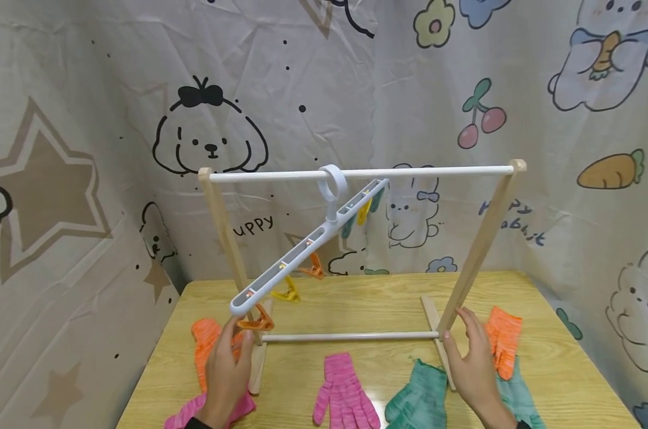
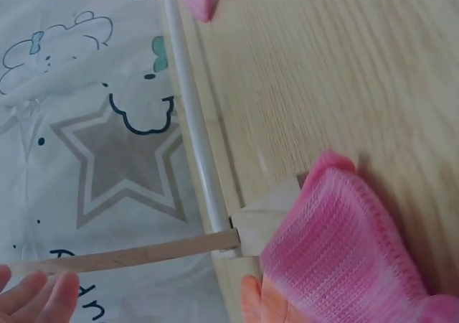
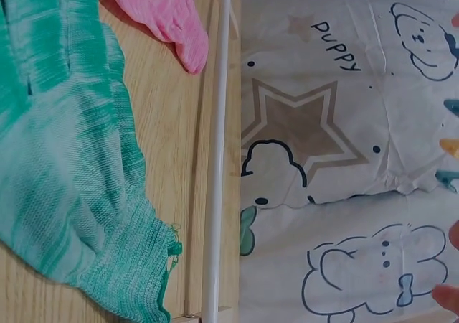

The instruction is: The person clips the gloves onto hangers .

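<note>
My left hand is held near the rack's left post, fingers loosely extended and thumb apart, with nothing in it. In the left wrist view, its fingers appear beside the wooden post. My right hand is by the foot of the right post, fingers and thumb spread and overlapping the post's edge. From the rack's white top bar hangs a light grey clip hanger by its ring, slanting toward me. Orange clips, yellow clips and teal clips hang along it.
Knitted gloves lie on the wooden table: a pink glove in the middle, a green glove, an orange glove over another green one at right, and orange and pink ones at left. A lower white bar joins the rack's feet.
</note>
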Tool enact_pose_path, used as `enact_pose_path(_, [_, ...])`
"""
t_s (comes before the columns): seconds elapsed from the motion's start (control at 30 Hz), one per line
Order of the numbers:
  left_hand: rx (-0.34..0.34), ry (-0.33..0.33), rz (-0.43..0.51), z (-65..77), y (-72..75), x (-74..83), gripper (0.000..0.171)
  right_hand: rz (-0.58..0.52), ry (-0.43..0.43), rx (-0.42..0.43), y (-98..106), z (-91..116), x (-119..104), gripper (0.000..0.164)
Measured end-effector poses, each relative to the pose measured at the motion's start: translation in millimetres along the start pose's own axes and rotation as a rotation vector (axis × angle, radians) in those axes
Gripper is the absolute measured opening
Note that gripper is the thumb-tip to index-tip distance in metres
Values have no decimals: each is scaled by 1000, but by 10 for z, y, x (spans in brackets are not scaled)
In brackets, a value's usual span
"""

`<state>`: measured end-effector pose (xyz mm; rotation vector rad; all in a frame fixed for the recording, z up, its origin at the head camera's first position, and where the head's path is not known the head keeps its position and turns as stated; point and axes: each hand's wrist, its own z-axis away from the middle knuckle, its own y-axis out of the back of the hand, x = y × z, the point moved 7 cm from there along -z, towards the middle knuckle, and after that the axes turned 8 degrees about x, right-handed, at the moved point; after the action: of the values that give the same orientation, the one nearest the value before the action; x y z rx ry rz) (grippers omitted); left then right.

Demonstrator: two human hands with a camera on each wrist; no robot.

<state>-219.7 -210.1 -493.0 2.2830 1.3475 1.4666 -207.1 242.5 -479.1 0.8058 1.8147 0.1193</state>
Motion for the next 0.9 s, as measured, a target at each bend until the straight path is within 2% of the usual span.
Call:
enact_pose_path(0.17, [-102,32,-25,55,15,13,40,76,10,-109,-107,67,-10,47])
enact_pose_path(0.27, [-184,45,-56,91,13,20,42,115,8,-176,-182,110,12,49])
enact_pose_path(0.43, [-304,107,-119,156,-4,-29,49,139,5,-264,-297,194,44,54])
enact_pose_path(0.7, [-364,154,-147,225,10,-150,53,144,0,-316,-448,309,60,57])
enact_pose_path(0.9, [-364,136,-151,270,46,-231,52,136,14,-323,-563,377,53,54])
